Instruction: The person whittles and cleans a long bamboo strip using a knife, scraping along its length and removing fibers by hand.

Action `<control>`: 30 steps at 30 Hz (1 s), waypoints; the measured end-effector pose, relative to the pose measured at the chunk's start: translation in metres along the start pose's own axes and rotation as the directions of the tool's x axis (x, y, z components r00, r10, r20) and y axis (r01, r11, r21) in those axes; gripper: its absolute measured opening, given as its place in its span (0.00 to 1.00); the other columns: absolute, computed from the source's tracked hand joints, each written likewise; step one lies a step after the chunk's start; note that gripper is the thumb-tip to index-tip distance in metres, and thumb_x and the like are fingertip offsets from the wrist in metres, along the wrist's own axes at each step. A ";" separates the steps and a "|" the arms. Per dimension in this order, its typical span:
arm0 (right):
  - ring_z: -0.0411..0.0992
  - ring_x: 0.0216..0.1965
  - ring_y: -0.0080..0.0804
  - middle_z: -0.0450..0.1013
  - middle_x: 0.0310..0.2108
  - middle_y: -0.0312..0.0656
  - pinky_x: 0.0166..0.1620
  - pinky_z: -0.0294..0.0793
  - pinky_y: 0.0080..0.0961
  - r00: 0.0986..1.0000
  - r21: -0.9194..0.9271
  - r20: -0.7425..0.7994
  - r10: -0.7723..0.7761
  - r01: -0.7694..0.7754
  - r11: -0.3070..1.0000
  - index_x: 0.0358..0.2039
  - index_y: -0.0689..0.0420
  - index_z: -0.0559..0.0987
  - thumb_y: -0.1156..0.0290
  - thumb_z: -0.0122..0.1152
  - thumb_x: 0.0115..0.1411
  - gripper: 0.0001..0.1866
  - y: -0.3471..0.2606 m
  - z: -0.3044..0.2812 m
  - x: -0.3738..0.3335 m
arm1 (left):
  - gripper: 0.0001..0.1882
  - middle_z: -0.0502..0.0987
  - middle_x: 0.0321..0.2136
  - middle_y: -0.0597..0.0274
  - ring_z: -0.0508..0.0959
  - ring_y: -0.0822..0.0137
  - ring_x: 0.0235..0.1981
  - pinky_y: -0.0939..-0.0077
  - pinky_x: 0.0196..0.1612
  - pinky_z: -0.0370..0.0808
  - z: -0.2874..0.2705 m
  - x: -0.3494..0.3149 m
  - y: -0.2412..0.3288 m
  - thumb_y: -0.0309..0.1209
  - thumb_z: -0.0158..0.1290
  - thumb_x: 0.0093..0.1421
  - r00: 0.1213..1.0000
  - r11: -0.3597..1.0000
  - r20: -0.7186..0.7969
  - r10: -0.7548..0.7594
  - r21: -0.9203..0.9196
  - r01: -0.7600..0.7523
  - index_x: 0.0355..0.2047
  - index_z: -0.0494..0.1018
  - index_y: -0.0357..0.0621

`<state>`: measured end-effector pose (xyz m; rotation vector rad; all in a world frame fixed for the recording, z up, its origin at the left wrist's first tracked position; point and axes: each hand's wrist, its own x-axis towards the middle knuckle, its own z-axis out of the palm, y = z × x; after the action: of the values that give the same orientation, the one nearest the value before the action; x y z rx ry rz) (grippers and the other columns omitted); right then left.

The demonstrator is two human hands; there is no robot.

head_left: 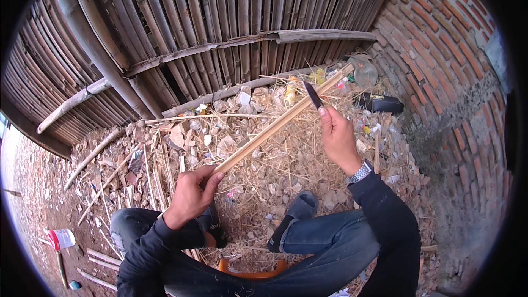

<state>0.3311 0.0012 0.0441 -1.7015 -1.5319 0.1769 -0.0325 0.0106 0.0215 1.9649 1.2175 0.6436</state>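
My left hand [192,193] is closed around the near end of a long, pale split bamboo strip [267,135]. The strip slants up and away to the right, its far end free in the air. In my right hand [338,138], fingers wrapped round its handle, is a knife [313,95] with a short dark blade. The blade points up and to the left and overlaps the strip's edge; whether it touches the bamboo I cannot tell. The fist hides the handle.
A fence of bamboo slats [220,11] stands ahead, a brick wall [434,55] on the right. Rubble, shavings and sticks litter the ground. By the wall lie a black case [379,103] and a clear jar [364,72]. A red-and-white tub [61,238] lies left; an orange stool [254,273] is beneath me.
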 end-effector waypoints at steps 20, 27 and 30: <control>0.68 0.19 0.45 0.67 0.17 0.50 0.28 0.66 0.41 0.978 -0.070 -0.208 -0.003 -0.012 0.997 0.37 0.61 0.78 0.60 0.52 0.76 0.17 0.043 -0.029 0.016 | 0.11 0.79 0.18 0.62 0.77 0.73 0.20 0.72 0.26 0.74 0.006 -0.005 -0.010 0.32 0.59 0.70 0.998 0.997 0.023 0.053 0.062 -0.054 0.40 0.83 0.35; 0.74 0.26 0.56 0.75 0.26 0.54 0.33 0.70 0.49 0.984 -0.142 0.174 -0.018 0.044 0.989 0.35 0.65 0.73 0.61 0.53 0.75 0.18 -0.021 -0.024 -0.016 | 0.12 0.78 0.19 0.64 0.76 0.75 0.21 0.74 0.26 0.72 0.005 -0.003 -0.005 0.34 0.58 0.71 0.999 0.999 0.044 0.006 -0.047 -0.004 0.38 0.82 0.35; 0.77 0.28 0.60 0.76 0.25 0.58 0.34 0.73 0.53 0.967 -0.243 0.254 -0.011 0.075 0.967 0.39 0.63 0.70 0.59 0.50 0.76 0.18 -0.023 -0.024 -0.014 | 0.12 0.75 0.16 0.61 0.72 0.72 0.18 0.72 0.24 0.69 0.005 -0.003 -0.005 0.33 0.59 0.71 0.999 0.995 0.032 0.018 -0.103 -0.015 0.37 0.82 0.35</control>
<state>0.3243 -0.0241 0.0683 -1.8974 -1.8424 0.1875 -0.0328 0.0075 0.0140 1.8943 1.1268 0.6664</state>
